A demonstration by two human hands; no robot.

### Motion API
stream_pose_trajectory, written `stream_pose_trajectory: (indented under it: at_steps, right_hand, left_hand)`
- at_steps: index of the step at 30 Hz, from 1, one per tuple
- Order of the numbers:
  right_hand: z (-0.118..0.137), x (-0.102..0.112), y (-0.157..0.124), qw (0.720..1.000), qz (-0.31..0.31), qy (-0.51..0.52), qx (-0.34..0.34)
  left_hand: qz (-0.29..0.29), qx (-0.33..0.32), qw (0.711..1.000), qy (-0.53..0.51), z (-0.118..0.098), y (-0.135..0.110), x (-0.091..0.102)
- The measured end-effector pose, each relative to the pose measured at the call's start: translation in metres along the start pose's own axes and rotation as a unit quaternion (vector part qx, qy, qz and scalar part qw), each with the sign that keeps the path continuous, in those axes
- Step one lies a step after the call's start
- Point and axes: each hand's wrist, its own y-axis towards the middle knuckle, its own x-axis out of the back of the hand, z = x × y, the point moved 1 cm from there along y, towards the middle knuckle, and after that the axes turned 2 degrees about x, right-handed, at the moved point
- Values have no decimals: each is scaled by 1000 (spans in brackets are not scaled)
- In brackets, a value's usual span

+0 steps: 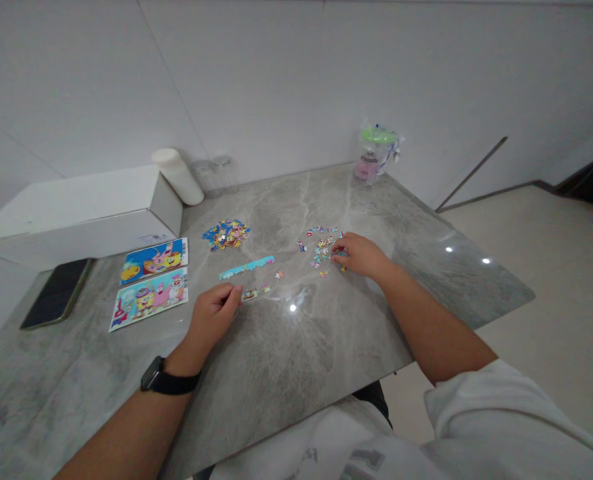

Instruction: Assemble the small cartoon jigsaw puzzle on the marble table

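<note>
My left hand (214,313) rests on the grey marble table (286,360) with fingers curled, its fingertips pinching a small joined puzzle piece strip (250,294). My right hand (359,255) lies among scattered loose puzzle pieces (321,250), fingers bent and touching pieces at its tips. A longer joined blue strip of pieces (247,267) lies between the hands. A separate heap of pieces (225,234) sits farther back. A black watch is on my left wrist.
Two cartoon picture cards (151,280) lie at the left, beside a dark phone (57,292). A white box (76,213) and white roll (178,175) stand at the back left. A bagged green-lidded container (374,152) stands at the far edge.
</note>
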Motion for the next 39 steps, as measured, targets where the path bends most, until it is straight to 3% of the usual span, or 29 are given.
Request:
stream_pose_trajectory:
  at_steps: [6,13,19,23,28,34,39]
  right_hand:
    - [-2,-13,1,999,18,9,30]
    - [2,-2,0,997,8,45,65]
    - [19,-11,6,969,-63,237,39]
    - [44,-22,19,916,-58,396,-16]
    - [97,-26,41,879,-21,476,18]
    - [156,-54,58,843,4,536,42]
    - [170,-79,48,842,6,539,22]
  left_hand:
    - [1,1,1000,-12,-1,-1,0]
    - [-3,-4,1000,-20,-1,-1,-1]
    - [3,-18,999,-36,2,0,-4]
    - [12,-23,998,-49,3,-1,-4]
    - [7,-27,997,-79,2,-1,-5]
    - [-20,0,991,-133,2,-1,-5]
    - [-36,20,985,-170,5,-1,-8]
